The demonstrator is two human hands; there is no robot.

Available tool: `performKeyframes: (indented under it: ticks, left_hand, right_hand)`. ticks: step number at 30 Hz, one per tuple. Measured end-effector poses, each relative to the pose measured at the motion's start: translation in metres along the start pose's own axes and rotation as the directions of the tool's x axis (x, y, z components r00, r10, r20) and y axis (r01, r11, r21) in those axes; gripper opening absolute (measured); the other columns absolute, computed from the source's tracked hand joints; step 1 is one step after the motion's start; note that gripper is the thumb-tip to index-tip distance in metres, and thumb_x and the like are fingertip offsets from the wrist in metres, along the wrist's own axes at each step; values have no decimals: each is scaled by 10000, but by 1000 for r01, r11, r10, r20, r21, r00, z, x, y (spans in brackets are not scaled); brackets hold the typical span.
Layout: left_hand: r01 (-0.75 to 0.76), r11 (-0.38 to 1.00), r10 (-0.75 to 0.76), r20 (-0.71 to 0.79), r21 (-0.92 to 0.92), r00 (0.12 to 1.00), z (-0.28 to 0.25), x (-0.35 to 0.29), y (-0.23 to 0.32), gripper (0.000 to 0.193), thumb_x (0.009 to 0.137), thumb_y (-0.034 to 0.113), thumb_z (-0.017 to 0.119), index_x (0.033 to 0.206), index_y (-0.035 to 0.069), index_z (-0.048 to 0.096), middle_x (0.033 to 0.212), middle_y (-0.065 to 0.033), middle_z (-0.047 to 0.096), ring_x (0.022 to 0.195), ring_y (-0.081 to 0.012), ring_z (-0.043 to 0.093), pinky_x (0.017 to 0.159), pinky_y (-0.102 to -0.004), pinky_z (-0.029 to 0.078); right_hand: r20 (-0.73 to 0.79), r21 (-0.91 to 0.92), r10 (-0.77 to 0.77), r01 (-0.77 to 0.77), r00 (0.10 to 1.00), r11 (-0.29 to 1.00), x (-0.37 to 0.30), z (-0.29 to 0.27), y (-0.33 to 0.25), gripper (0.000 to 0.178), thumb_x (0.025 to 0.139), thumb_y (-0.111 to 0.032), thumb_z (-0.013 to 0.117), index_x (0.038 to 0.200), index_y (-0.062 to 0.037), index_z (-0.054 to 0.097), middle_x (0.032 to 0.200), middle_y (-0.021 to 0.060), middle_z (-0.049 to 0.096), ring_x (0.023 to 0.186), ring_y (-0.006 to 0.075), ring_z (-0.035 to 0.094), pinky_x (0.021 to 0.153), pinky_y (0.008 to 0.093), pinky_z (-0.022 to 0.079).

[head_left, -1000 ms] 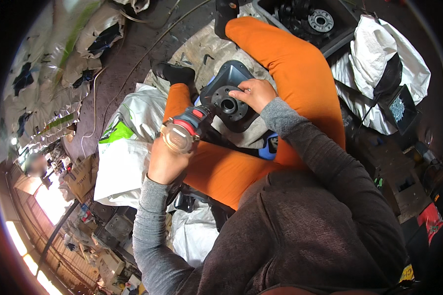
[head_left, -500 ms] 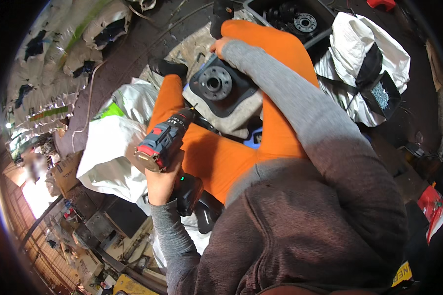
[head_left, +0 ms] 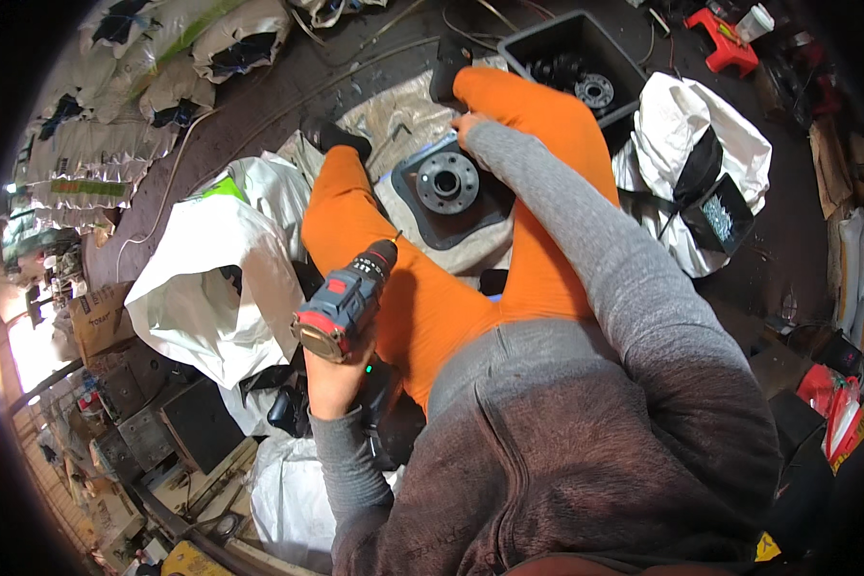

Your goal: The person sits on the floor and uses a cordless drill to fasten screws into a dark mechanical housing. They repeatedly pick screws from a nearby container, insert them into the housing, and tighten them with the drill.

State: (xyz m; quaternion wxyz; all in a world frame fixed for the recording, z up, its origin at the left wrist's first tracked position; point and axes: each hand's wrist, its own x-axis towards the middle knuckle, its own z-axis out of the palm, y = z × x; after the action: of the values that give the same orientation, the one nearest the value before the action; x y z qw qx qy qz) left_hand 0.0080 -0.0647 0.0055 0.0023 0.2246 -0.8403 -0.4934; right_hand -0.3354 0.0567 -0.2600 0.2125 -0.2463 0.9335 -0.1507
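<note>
My left hand [head_left: 334,382] is wrapped round the grip of a cordless drill [head_left: 341,300] with a grey and red body. Its thin bit points up and away, over my orange-clad left thigh, and touches nothing I can see. Between my legs a round grey metal flange [head_left: 467,189] with a ring of holes sits on a black plate [head_left: 430,227] with curved edges. Beneath the plate is a pale pad [head_left: 487,252]. My right hand [head_left: 468,125] reaches to the plate's far corner, its fingers bent there; the sleeve and angle hide what they grip.
A dark crate [head_left: 607,40] with another flange stands beyond my right knee. On the right, a white sack [head_left: 660,108] lies beside a small black box [head_left: 727,242] of screws. Another white sack [head_left: 190,290] spreads at my left. A red plastic object [head_left: 722,46] lies far right.
The view has shifted, so most things sit elsewhere in the picture. The drill bit is now farther from the black plate, over my left thigh. My right hand stays at the plate's far corner.
</note>
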Motion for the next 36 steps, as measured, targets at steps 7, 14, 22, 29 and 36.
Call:
performKeyframes:
  ticks: [7, 14, 22, 29, 36]
  left_hand:
    - [-132, 980, 120, 89, 146, 989, -10, -12, 34, 302, 722, 12, 704, 1020, 58, 691, 898, -88, 684, 816, -255, 671, 760, -350, 532]
    - [-438, 875, 390, 236, 204, 890, 26, 10, 58, 241, 719, 28, 699, 957, 53, 678, 837, -72, 667, 734, -253, 653, 659, -347, 513]
    - [-352, 914, 290, 281, 201, 915, 37, 20, 66, 241, 737, 12, 704, 975, 40, 680, 856, -71, 681, 750, -226, 669, 667, -339, 523]
    - [-148, 968, 97, 243, 201, 965, 24, 11, 65, 251, 749, 95, 721, 996, 66, 692, 929, -89, 687, 848, -287, 672, 772, -385, 526]
    - [-156, 971, 100, 285, 182, 953, 29, 10, 62, 291, 709, 84, 724, 996, 74, 682, 926, -96, 672, 835, -300, 659, 758, -398, 523]
  right_hand:
    - [237, 326, -386, -447, 891, -833, -136, -50, -9, 383, 1008, -222, 429, 1328, -22, 492, 818, 38, 590, 739, 123, 554, 617, 255, 503]
    - [208, 168, -241, -278, 948, -946, -193, -66, -36, 307, 1017, -200, 412, 1186, 21, 545, 745, 56, 542, 819, 227, 592, 968, 470, 480]
    - [173, 157, -293, -320, 940, -934, -192, -57, -35, 293, 1013, -221, 423, 1117, 8, 573, 797, 76, 602, 815, 236, 615, 920, 453, 510]
    - [352, 463, -442, -564, 825, -684, -227, -51, -21, 491, 999, -430, 457, 1198, 3, 574, 968, 72, 662, 826, 165, 664, 717, 285, 577]
    - [501, 451, -395, -622, 770, -640, -238, -54, -30, 288, 939, -257, 630, 1100, -21, 594, 837, 5, 576, 666, 49, 571, 495, 169, 466]
